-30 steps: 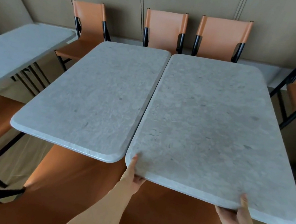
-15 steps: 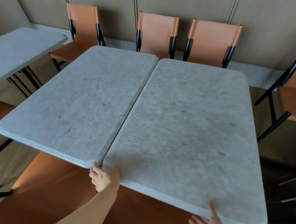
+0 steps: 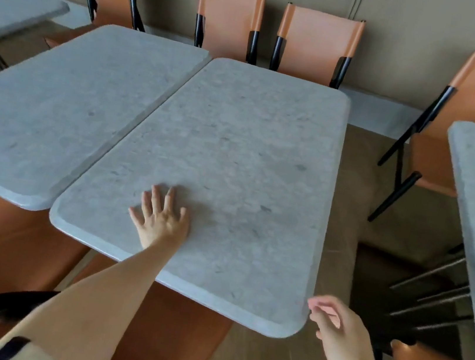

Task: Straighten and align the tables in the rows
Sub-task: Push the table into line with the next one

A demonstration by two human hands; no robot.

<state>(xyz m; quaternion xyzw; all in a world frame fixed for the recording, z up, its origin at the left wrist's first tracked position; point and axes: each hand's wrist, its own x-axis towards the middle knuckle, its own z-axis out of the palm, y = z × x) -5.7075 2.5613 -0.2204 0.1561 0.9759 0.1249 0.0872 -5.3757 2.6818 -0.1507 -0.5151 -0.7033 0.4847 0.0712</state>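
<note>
Both hands have left the near edge: left hand (image 3: pixel 162 221) presses flat, fingers spread, on the right table (image 3: pixel 234 154); right hand (image 3: pixel 335 324) hovers loosely curled, empty. Its neighbour (image 3: pixel 64 111) sits flush but near edges stay staggered.

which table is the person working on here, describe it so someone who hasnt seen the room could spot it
Start at the tan wall lined with orange chairs. Two grey stone-look tables sit pushed together before it; take the right-hand table. Unlike the left-hand table, its near edge juts closer to the viewer, the left hand lies flat on it, and the right hand hovers beside its near right corner.
</note>
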